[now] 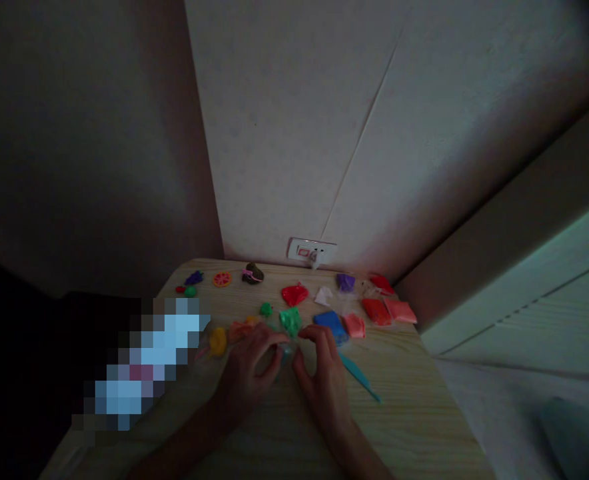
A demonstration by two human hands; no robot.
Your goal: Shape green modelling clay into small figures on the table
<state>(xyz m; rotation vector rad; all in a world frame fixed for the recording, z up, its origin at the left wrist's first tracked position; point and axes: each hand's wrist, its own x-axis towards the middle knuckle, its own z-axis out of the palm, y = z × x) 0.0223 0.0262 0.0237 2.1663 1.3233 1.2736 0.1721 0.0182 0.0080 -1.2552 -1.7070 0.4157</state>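
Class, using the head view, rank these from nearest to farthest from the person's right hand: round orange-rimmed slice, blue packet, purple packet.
Starting from the right hand:
1. Blue packet: just beyond the fingers.
2. Purple packet: farther back, near the wall.
3. Round orange-rimmed slice: far back, well to the left.

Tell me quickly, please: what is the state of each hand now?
Left hand: curled, at a small clear bluish piece; whether it grips this cannot be told.
Right hand: curled, near the same piece; whether it holds anything cannot be told.

Green packet [290, 321], pale wood-grained tabletop [409, 420]
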